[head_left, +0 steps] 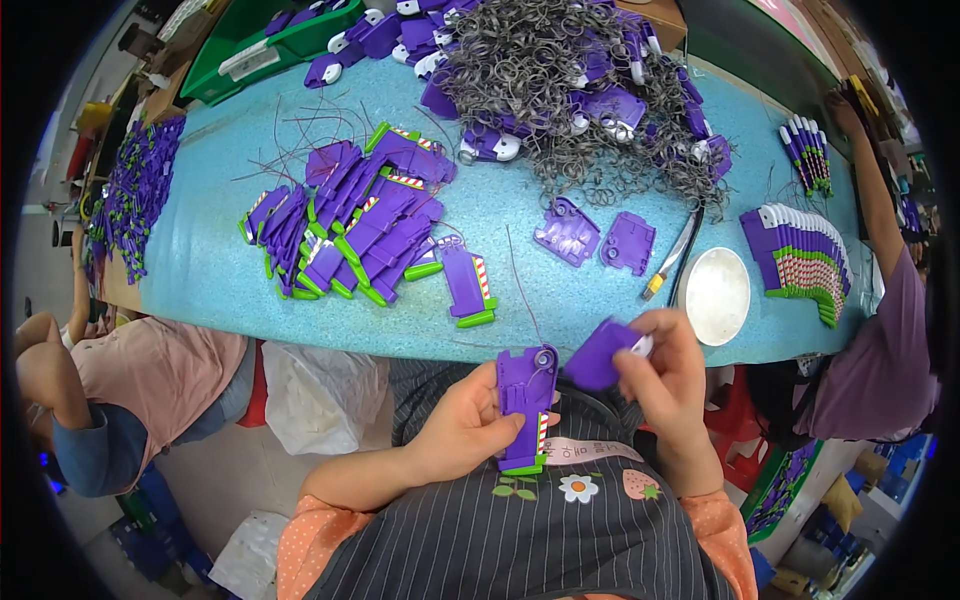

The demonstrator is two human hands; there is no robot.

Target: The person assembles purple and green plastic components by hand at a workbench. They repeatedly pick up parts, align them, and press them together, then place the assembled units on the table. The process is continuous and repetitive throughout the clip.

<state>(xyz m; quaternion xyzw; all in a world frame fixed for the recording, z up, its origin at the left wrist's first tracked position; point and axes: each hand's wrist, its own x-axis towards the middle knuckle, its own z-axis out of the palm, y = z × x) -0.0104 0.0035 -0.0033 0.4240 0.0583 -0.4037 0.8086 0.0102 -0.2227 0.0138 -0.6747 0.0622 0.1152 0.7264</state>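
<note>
My left hand (470, 420) is closed around a purple plastic toy wing (522, 380) with a green end and a red-and-white striped edge. Its hollow inner side faces up, and a thin dark wire rises from its top. Just to the right, my right hand (672, 375) pinches a smaller purple plastic cover (597, 356) with a white corner, tilted and apart from the wing. Two loose purple covers (567, 232) lie on the blue table (400, 335) beyond my hands. A single wing (463, 280) lies at the near edge of a heap of purple-green wings (375, 225).
A large tangle of grey coiled wires (545, 75) covers purple parts at the back. A yellow-ended tool (655, 285) and a white oval dish (718, 297) stand right, before a fanned row of wings (795, 255). A green crate (270, 50) is far left. Other people sit at both sides.
</note>
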